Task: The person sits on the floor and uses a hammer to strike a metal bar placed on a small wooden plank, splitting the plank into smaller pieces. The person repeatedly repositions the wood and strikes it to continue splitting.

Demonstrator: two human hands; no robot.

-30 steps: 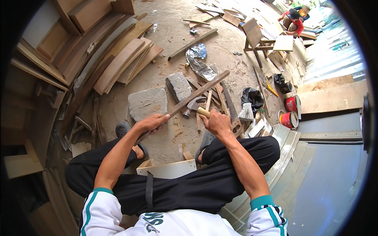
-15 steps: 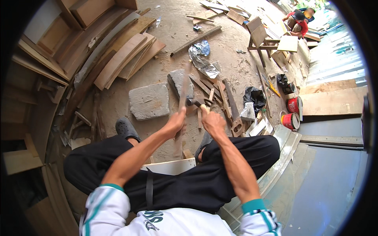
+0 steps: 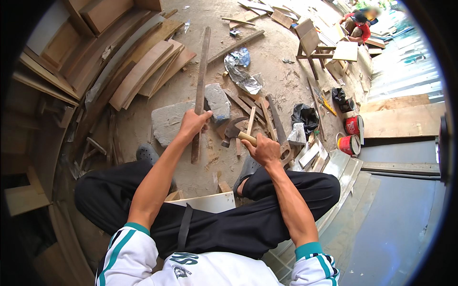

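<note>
Between my bent knees, my left hand (image 3: 192,125) is closed around a long, narrow wooden strip (image 3: 202,71), held over a grey concrete block (image 3: 166,123). The strip points away from me, its near end hanging above the ground. My right hand (image 3: 265,151) grips the pale wooden handle of a claw hammer (image 3: 233,131). Its dark metal head is turned toward the strip, with a gap between them. A second grey block (image 3: 218,102) lies just right of the strip. Beyond my right hand is a handsaw (image 3: 279,125) among wood scraps.
Curved boards (image 3: 143,76) and wooden cabinets (image 3: 71,52) line the left. A wooden chair (image 3: 310,43) stands far right, near people crouching. Red cans (image 3: 348,144), a black plastic bag (image 3: 305,117) and crumpled clear plastic (image 3: 243,71) lie to the right and ahead. A white-topped board (image 3: 210,202) sits below my lap.
My left hand has shifted left and away from me with the strip. The hammer has moved down and right, apart from the strip. My view has turned slightly.
</note>
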